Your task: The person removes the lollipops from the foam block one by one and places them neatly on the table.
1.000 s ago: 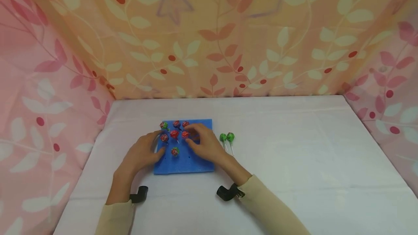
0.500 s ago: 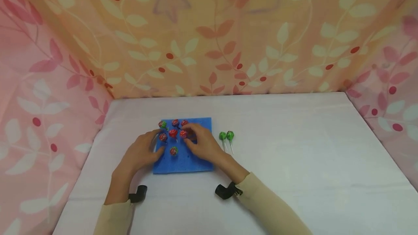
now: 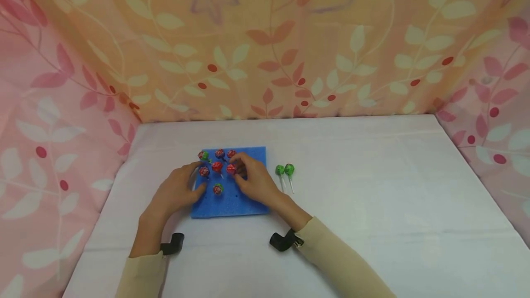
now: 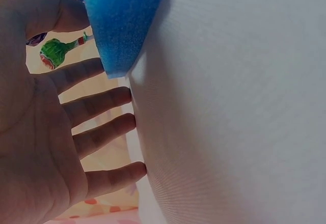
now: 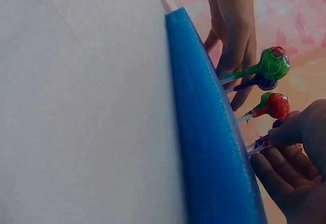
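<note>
A blue foam block (image 3: 227, 208) lies on the white table, with several wrapped lollipops standing in it on their sticks. In the head view my right hand (image 3: 258, 180) pinches a red-pink lollipop (image 3: 231, 169) between thumb and fingers; the right wrist view shows its stick meeting the foam. My left hand (image 3: 175, 187) rests at the block's left edge. In the left wrist view its thumb touches the foam (image 4: 125, 25) and the other fingers are spread, fairly straight, with fingertips near the table. A red lollipop (image 3: 217, 166) and a red-green lollipop (image 3: 217, 189) stand between the hands.
Two green lollipops (image 3: 289, 169) lie side by side on the table right of the block, one stick partly behind my right wrist. Small holes show in the block's front part. Patterned cloth walls (image 3: 331, 59) enclose the table (image 3: 372, 197) at the back and both sides.
The head view has shifted slightly, so everything sits a little further left and up. Both hands keep nearly the same places on the block, and the right hand still pinches its lollipop.
</note>
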`<act>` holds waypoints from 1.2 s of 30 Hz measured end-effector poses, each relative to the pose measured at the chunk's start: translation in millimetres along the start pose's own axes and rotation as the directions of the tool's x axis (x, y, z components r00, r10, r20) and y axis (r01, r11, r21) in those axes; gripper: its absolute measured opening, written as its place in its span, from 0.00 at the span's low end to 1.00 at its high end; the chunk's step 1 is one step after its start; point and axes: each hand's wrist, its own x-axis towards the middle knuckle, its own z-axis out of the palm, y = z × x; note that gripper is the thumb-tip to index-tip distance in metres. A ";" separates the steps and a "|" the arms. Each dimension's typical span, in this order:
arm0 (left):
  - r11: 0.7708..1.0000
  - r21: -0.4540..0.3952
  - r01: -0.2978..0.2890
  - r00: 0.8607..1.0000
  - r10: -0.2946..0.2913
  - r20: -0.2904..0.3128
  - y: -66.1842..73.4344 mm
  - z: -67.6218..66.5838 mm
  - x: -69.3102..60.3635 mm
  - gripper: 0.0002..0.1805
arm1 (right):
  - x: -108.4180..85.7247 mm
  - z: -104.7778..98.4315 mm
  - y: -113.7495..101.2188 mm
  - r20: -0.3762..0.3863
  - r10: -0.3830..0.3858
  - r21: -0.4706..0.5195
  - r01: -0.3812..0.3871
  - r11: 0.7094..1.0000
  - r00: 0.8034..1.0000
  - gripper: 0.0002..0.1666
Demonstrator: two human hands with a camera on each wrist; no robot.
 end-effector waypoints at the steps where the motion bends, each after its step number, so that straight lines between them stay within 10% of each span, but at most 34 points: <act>1: 1.000 -0.001 0.000 1.000 0.000 -0.001 0.2 -0.1 -0.3 0.39 | -0.2 -0.1 -0.1 -0.002 0.003 0.000 -0.003 1.000 1.000 0.19; 36: 1.000 -0.020 0.001 1.000 -0.001 0.008 5.8 -3.9 -3.0 0.37 | -13.5 -11.4 -18.0 -0.109 -0.009 0.078 0.017 0.997 0.994 0.19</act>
